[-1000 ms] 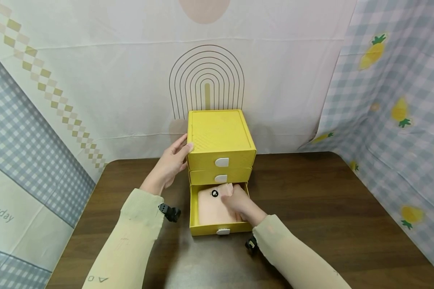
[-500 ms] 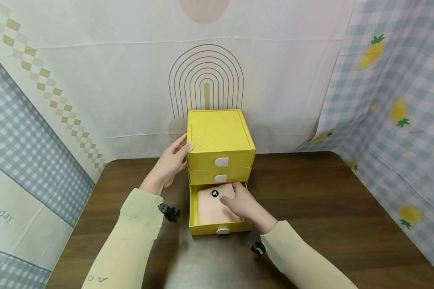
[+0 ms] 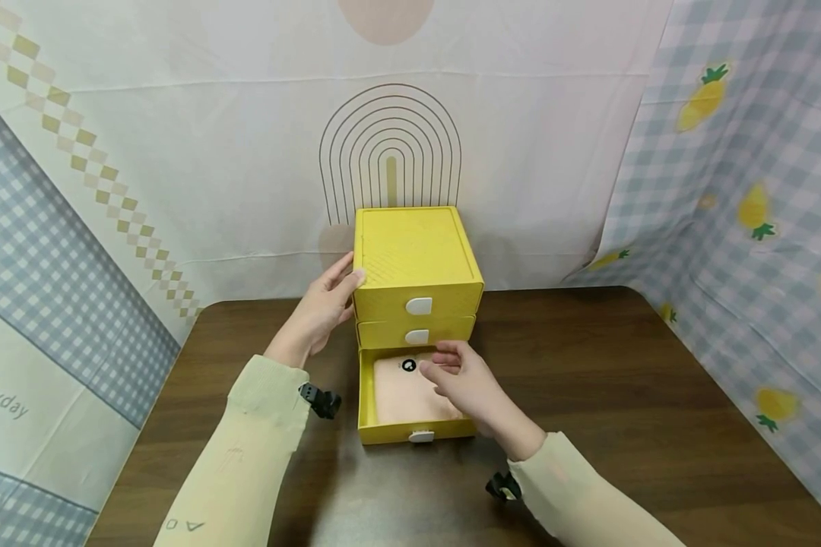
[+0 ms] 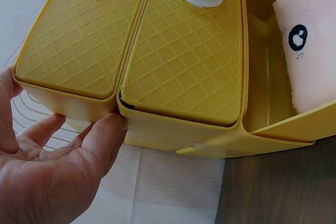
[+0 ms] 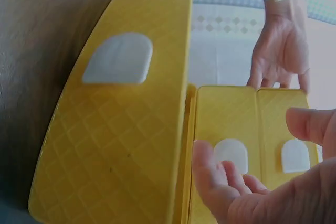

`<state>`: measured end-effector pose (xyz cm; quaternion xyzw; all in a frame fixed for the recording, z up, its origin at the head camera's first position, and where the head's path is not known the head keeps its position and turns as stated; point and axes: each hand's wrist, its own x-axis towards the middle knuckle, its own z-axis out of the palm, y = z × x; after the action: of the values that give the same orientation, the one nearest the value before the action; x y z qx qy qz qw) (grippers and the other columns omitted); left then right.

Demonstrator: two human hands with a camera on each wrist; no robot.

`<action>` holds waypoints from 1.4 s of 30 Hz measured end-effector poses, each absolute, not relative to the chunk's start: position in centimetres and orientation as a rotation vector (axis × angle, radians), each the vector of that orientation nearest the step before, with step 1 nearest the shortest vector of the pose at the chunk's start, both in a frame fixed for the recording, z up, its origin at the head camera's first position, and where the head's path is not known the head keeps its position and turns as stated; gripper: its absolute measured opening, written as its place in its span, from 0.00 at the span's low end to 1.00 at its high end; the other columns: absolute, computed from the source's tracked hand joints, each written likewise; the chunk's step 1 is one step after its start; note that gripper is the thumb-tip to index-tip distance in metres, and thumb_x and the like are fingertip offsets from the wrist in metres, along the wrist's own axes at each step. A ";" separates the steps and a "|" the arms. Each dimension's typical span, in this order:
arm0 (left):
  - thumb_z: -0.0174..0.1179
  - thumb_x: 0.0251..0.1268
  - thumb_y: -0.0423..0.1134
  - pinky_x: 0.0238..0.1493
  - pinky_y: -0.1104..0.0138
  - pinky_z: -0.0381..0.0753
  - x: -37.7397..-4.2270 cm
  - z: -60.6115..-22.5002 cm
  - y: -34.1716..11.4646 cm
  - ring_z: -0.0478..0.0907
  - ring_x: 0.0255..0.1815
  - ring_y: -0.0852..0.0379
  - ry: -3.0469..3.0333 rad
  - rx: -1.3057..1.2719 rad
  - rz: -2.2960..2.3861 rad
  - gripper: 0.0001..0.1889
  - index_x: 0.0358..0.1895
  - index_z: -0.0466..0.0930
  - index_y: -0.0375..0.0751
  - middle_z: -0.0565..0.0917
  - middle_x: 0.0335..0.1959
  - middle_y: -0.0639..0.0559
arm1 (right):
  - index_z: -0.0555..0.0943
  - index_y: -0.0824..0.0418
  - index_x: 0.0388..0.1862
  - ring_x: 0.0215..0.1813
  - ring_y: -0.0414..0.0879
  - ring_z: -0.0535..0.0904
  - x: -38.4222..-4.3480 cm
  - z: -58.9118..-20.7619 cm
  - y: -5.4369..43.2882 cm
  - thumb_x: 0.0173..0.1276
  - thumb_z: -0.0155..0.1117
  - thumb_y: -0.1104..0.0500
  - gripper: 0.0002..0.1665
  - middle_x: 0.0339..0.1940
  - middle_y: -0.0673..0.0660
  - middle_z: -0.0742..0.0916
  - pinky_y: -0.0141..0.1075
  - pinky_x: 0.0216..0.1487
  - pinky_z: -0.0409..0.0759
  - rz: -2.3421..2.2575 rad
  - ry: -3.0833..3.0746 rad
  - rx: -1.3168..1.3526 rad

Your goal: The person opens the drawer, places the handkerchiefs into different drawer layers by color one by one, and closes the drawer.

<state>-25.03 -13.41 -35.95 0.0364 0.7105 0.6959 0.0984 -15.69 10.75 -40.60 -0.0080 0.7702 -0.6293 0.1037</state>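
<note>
A yellow three-drawer unit (image 3: 413, 247) with white tabs stands on the table, its bottom drawer (image 3: 367, 391) pulled out. Inside lies a folded pale pink towel (image 3: 400, 399) with a round black mark, its fuzzy surface visible in the left wrist view. My left hand (image 3: 318, 311) rests against the unit's left side, thumb at the top edge and fingers along the side. Over the drawer's right part hovers my right hand (image 3: 475, 384), fingers loosely bent and holding nothing. In the right wrist view, its thumb and fingers (image 5: 210, 174) are apart, and the drawer front hides the towel.
The dark wooden table (image 3: 575, 395) extends to both sides of the unit. Behind stands a pale cloth backdrop (image 3: 246, 167) with an arch print. Checked curtains (image 3: 746, 251) hang at the right. The two upper drawers (image 3: 383, 304) are closed.
My right hand has let go of the towel's upper right part and drawn back toward the right, above the drawer. The towel now lies flatter. My left hand has stayed in place.
</note>
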 end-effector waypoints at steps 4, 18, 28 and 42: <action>0.56 0.69 0.58 0.69 0.52 0.62 -25.1 -36.0 -13.4 0.59 0.71 0.55 2.094 0.112 2.062 0.34 0.75 0.53 0.69 0.58 0.74 0.57 | 0.67 0.63 0.64 0.52 0.54 0.77 -15.0 -40.0 10.6 0.65 0.68 0.52 0.33 0.52 0.63 0.78 0.50 0.49 0.82 -1.947 2.140 -0.003; 0.56 0.69 0.58 0.69 0.53 0.62 -25.0 -35.9 -13.3 0.57 0.72 0.57 2.095 0.108 2.062 0.34 0.75 0.54 0.69 0.59 0.74 0.58 | 0.75 0.69 0.48 0.37 0.50 0.79 -11.3 -41.0 10.7 0.68 0.65 0.47 0.26 0.40 0.64 0.82 0.44 0.36 0.86 -1.777 1.880 -0.052; 0.56 0.68 0.59 0.69 0.53 0.63 -25.0 -35.9 -13.3 0.60 0.71 0.55 2.092 0.102 2.059 0.35 0.75 0.53 0.69 0.59 0.74 0.57 | 0.77 0.70 0.45 0.35 0.48 0.78 -10.1 -43.4 10.8 0.68 0.64 0.45 0.27 0.37 0.60 0.82 0.43 0.34 0.86 -1.706 1.862 -0.042; 0.56 0.68 0.59 0.69 0.52 0.62 -25.0 -35.8 -13.3 0.59 0.71 0.57 2.095 0.107 2.052 0.35 0.75 0.53 0.70 0.58 0.74 0.60 | 0.78 0.71 0.47 0.30 0.44 0.80 -10.2 -46.9 11.3 0.74 0.55 0.44 0.28 0.33 0.58 0.84 0.42 0.34 0.86 -1.703 1.735 0.143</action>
<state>-25.00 -13.33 -35.80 0.0363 0.7100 0.6956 0.1032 -10.17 11.27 -46.94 0.0550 0.6684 -0.6560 0.3461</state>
